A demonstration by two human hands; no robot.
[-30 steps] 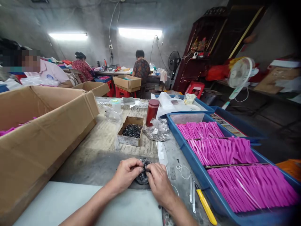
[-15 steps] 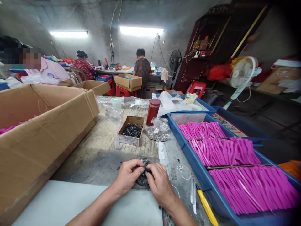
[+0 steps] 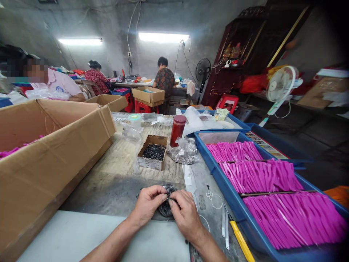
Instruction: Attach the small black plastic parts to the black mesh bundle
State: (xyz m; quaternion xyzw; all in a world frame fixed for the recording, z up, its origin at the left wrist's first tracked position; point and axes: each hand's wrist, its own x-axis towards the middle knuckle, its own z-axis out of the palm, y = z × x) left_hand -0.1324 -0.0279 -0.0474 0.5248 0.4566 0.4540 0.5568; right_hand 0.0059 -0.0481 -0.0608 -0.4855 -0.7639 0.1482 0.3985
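My left hand (image 3: 149,203) and my right hand (image 3: 185,211) meet at the fingertips over a round dish of small black pieces (image 3: 165,208). Both hands are closed in a pinch. Whatever sits between the fingertips is too small and hidden to name. Beyond them, a small cardboard box (image 3: 151,164) holds many thin black parts. A clear plastic bag (image 3: 184,153) of small metallic pieces lies beside that box, close to a dark red canister (image 3: 178,131).
A large carton (image 3: 62,149) stands along the left. Blue trays (image 3: 218,171) of magenta strips (image 3: 291,218) fill the right. A yellow-handled tool (image 3: 241,240), thin metal strips (image 3: 225,229) and white string (image 3: 214,200) lie near my right hand. Several people sit beyond.
Both hands stay in nearly the same place, with their fingertips still together. The whole view has shifted very slightly.
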